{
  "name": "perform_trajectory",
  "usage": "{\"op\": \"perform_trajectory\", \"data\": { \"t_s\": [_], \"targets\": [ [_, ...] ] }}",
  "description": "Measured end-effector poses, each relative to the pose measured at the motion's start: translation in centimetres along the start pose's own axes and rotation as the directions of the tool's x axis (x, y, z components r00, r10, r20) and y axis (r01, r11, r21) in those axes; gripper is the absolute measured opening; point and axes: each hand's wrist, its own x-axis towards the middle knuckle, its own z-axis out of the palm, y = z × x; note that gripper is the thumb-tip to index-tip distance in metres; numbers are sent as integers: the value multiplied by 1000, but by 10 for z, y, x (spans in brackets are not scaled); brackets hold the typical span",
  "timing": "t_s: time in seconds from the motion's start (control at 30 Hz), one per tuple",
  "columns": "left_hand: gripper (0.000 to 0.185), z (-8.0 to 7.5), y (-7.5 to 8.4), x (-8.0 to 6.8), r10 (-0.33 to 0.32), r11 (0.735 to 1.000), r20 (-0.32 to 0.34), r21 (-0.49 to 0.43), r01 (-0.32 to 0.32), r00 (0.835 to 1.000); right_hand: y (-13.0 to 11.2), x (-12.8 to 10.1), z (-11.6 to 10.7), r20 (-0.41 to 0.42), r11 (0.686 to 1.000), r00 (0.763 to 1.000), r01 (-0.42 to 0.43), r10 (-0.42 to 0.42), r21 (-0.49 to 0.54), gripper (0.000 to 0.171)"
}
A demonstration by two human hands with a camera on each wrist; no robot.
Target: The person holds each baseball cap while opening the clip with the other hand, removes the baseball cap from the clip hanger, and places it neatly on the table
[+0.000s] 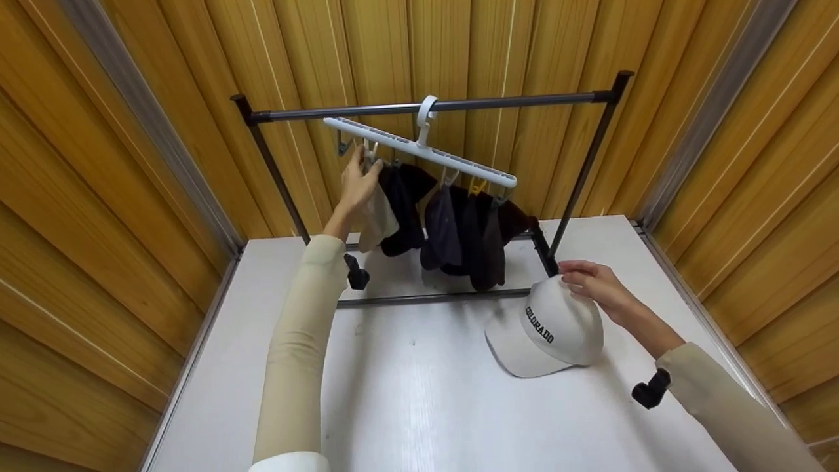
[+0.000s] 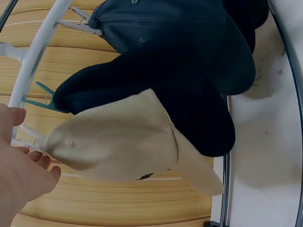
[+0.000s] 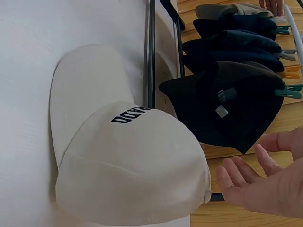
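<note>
- My left hand (image 1: pixel 357 187) is up at the left end of the white clip hanger (image 1: pixel 419 149), which hooks over the rack bar (image 1: pixel 432 105) and tilts down to the right.
- Its fingers are at the end clip (image 2: pixel 29 142) that holds the beige cap (image 2: pixel 118 142); from the wrist view they look loosely spread around the clip, and I cannot tell whether they actually pinch it.
- The beige cap hangs by its top from that clip, pressed against the dark caps (image 1: pixel 459 229) clipped along the rest of the hanger.
- My right hand (image 1: pixel 593 282) rests on the crown of the white cap (image 1: pixel 547 328), fingers relaxed and nearly straight, touching but not gripping.
- The white cap sits upright on the tabletop (image 1: pixel 406 393) toward its back right part, just in front of the rack's right foot, brim pointing toward me and to the left, lettering on the front.
- I judge the step to be work at the left clip, with the white cap waiting under my other hand.
- The next move, as I see it, calls for squeezing that clip firmly while steadying the hanger, since it already tips and could swing.
- If the white cap is to go up, I need a real grip on its crown or brim first.
</note>
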Motion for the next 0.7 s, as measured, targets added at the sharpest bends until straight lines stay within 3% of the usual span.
{"op": "perform_trajectory", "data": {
  "t_s": [0.17, 0.43, 0.7],
  "targets": [
    [57, 1, -6, 1, 26, 1000, -26, 0, -26, 999, -3, 2, 14, 50, 1000, 999, 9, -9, 7, 51],
    [48, -7, -4, -5, 48, 995, -44, 94, -43, 998, -8, 5, 27, 127, 998, 991, 48, -52, 31, 45],
    [44, -11, -5, -11, 27, 999, 20, 43, -28, 999, -16, 8, 33, 162, 997, 983, 78, -81, 23, 44]
  ]
}}
